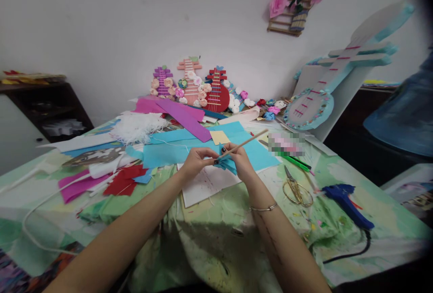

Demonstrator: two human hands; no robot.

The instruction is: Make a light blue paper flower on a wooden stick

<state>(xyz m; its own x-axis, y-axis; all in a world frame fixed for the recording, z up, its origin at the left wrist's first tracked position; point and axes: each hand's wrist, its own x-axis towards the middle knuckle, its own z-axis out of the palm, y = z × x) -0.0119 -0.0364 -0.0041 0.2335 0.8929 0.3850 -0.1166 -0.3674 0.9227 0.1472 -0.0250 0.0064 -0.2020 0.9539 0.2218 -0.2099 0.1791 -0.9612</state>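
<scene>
My own forearms point(125, 234) come nearest, reaching in from below, a bracelet point(264, 208) round the right wrist. They meet above the far part of the white board point(203, 187), my landmark here. Over it I pinch a piece of folded blue paper point(228, 165): the fingers of my left hand point(199, 160) are closed on its left side, and those of my right hand point(241, 160) are closed on it from the other. A thin wooden stick point(252, 139) slants up and right from the paper, its lower end among my fingertips; I can't tell which hand grips it.

Beyond the board lie blue sheets point(262, 155), with a small yellow square point(219, 137) on them and a purple strip point(184, 119) farther back. Left of the board are red paper pieces point(125, 180). To its right sit gold-handled scissors point(298, 193), and farther right of it, a blue glue gun point(350, 205).
</scene>
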